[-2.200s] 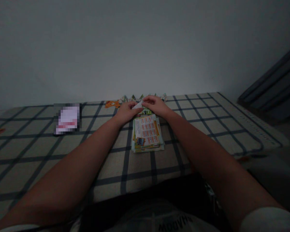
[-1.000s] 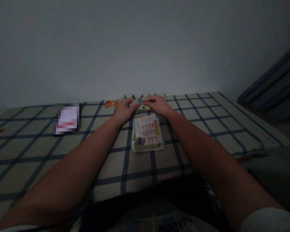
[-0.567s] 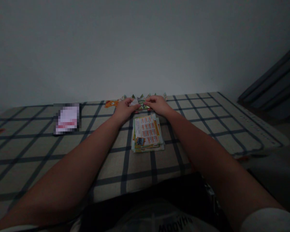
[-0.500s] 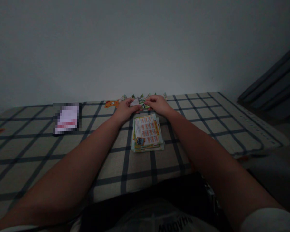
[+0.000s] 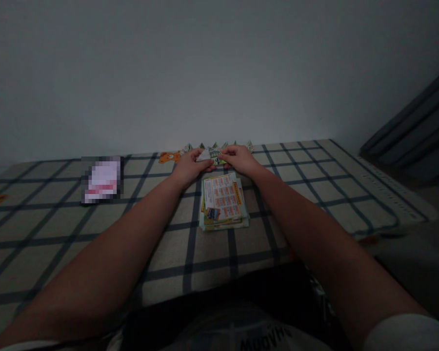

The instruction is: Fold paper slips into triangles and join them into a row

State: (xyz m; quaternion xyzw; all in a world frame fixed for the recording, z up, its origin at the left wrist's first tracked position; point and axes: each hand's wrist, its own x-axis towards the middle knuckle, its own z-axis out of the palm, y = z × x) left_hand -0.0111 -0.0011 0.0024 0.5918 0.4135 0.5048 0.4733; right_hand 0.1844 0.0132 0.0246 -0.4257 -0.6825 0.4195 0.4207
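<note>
Between my two hands is a partly folded piece of printed paper (image 5: 214,155), white on its left part and green on its right. My left hand (image 5: 190,167) pinches its left side, thumb lying along the near edge. On the right side, my right hand (image 5: 240,158) grips it with thumb and fingers closed. Just nearer to me lies a stack of printed paper sheets (image 5: 223,201), the top one covered in orange and white text blocks. Behind my hands stands a row of several small folded paper pieces (image 5: 214,145), partly hidden by my fingers.
A checked cloth (image 5: 289,195) covers the table, which meets a plain wall (image 5: 219,73) at the back. A blurred-out pinkish object (image 5: 103,179) lies on the left. Dark folded fabric (image 5: 417,131) hangs at the far right.
Both hands stay in nearly the same place on the paper. The paper shows slightly more of its surface between my fingers; the stack has not moved.
</note>
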